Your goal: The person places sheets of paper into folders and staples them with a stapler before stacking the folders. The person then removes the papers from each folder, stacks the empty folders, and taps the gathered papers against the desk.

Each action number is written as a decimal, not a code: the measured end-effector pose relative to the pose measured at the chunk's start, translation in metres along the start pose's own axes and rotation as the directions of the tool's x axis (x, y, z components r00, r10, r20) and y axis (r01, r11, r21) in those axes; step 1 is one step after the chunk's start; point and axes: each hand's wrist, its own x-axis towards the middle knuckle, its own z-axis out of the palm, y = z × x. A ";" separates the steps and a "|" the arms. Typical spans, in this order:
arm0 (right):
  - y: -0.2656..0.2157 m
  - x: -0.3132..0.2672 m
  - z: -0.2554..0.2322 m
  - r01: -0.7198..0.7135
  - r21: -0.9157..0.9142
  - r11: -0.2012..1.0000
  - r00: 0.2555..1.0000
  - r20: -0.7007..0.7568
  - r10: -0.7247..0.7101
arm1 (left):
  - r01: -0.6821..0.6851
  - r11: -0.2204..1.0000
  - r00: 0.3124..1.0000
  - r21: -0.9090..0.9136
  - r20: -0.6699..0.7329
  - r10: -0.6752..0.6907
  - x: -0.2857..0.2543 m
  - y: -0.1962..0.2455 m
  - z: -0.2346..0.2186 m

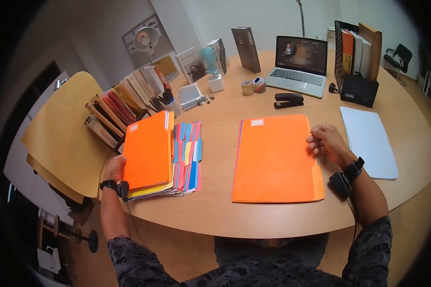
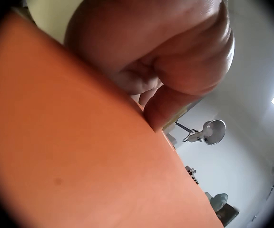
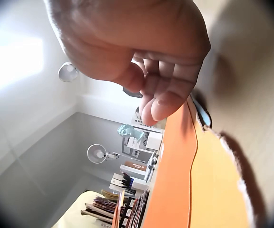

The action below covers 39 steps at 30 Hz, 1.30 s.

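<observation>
My left hand (image 1: pixel 114 168) grips the left edge of an orange file folder (image 1: pixel 147 155) with a white label at its top. That folder lies tilted over a stack of colored tabbed folders (image 1: pixel 189 165); in the left wrist view its orange face (image 2: pixel 89 156) fills the lower left, hiding part of the fingers. Another labeled orange folder (image 1: pixel 275 160) lies flat at the table's middle, a pink edge showing on its left. At its right edge hovers my right hand (image 1: pixel 329 142), fingers loosely curled with nothing between them; the right wrist view shows the fingertips just over the folder (image 3: pixel 172 156).
A stack of white paper (image 1: pixel 368 143) lies on the right. Behind are a black stapler (image 1: pixel 289 100), tape rolls (image 1: pixel 253 86), a laptop (image 1: pixel 299 67) and a book holder (image 1: pixel 359 88). Books and files (image 1: pixel 124 103) line the left, beside a yellow chair (image 1: pixel 64 134).
</observation>
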 end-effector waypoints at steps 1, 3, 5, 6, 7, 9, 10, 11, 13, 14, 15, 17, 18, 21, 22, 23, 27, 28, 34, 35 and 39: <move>0.000 -0.001 0.000 -0.013 0.000 1.000 1.000 0.000 0.013 | 0.044 0.996 0.999 0.075 -0.034 -0.041 -0.002 -0.007 -0.007; -0.001 -0.001 0.000 -0.027 -0.005 1.000 1.000 -0.006 0.027 | 0.089 0.985 0.995 0.145 -0.064 -0.081 0.005 -0.013 -0.017; -0.002 -0.002 -0.001 -0.039 0.018 0.999 0.999 -0.005 0.039 | 0.281 0.608 0.934 0.742 -0.357 0.004 0.002 -0.005 -0.010; -0.003 -0.002 -0.002 -0.039 0.014 0.999 0.999 -0.016 0.039 | 0.087 0.602 0.919 0.794 -0.297 0.258 -0.003 -0.010 -0.002; -0.005 -0.002 -0.002 -0.060 0.020 0.998 0.998 0.011 0.059 | 0.077 0.604 0.925 0.793 -0.283 0.253 0.001 -0.003 0.005; -0.005 -0.004 -0.003 -0.091 0.020 0.996 0.996 -0.001 0.091 | -0.001 0.407 0.939 0.913 -0.140 0.315 0.026 0.015 0.031; -0.005 -0.002 -0.003 -0.083 0.050 0.995 0.996 0.028 0.082 | -0.169 0.430 0.931 0.887 0.001 0.364 0.032 0.021 0.059; -0.005 -0.001 -0.004 -0.075 0.080 0.994 0.996 0.057 0.071 | -0.332 0.447 0.899 0.831 0.135 0.416 0.031 0.028 0.098; -0.009 -0.003 -0.005 -0.080 0.108 0.991 0.997 0.027 0.078 | -0.549 0.591 0.833 0.590 0.444 0.331 0.005 0.045 0.199; -0.009 -0.003 -0.007 -0.079 0.145 0.986 0.997 0.035 0.074 | -0.568 0.559 0.817 0.604 0.498 0.292 0.006 0.044 0.236; -0.009 -0.003 -0.011 -0.075 0.140 0.987 0.997 0.021 0.073 | -0.587 0.524 0.799 0.617 0.545 0.253 0.004 0.043 0.267; -0.006 -0.001 -0.016 -0.058 0.164 0.985 0.997 0.055 0.050 | -0.577 0.540 0.782 0.613 0.606 0.147 -0.012 0.034 0.335; -0.007 -0.002 -0.017 -0.052 0.162 0.985 0.998 0.048 0.045 | -0.635 0.519 0.730 0.572 0.665 0.158 -0.008 0.021 0.359; -0.009 -0.003 -0.021 -0.033 0.155 0.987 0.999 0.034 0.028 | -0.739 0.416 0.611 0.530 0.787 0.082 0.003 0.000 0.415; -0.010 -0.003 -0.021 -0.042 0.143 0.989 0.999 0.029 0.038 | -0.779 0.336 0.557 0.529 0.830 -0.016 0.006 -0.002 0.425; -0.010 -0.003 -0.021 -0.053 0.132 0.990 0.998 0.026 0.050 | -0.783 0.334 0.550 0.524 0.835 -0.019 0.007 -0.006 0.430; -0.009 -0.004 -0.018 -0.067 0.102 0.992 0.998 0.007 0.067 | -0.823 0.252 0.545 0.510 0.833 0.095 0.003 -0.019 0.433; -0.011 -0.005 -0.017 -0.081 0.123 0.989 0.997 0.003 0.081 | -0.806 0.284 0.567 0.520 0.815 0.117 0.002 -0.019 0.432; -0.008 0.004 -0.004 -0.098 0.197 0.976 0.992 0.098 0.080 | -0.765 0.313 0.610 0.563 0.790 0.069 0.001 -0.013 0.432; -0.009 0.008 0.001 -0.108 0.152 0.983 0.982 0.169 0.082 | -0.767 0.311 0.609 0.560 0.789 0.081 0.004 -0.010 0.431; -0.034 0.018 0.025 0.069 -0.175 0.982 0.986 0.164 -0.040 | -0.604 0.554 0.715 0.574 0.697 0.058 0.030 -0.015 0.424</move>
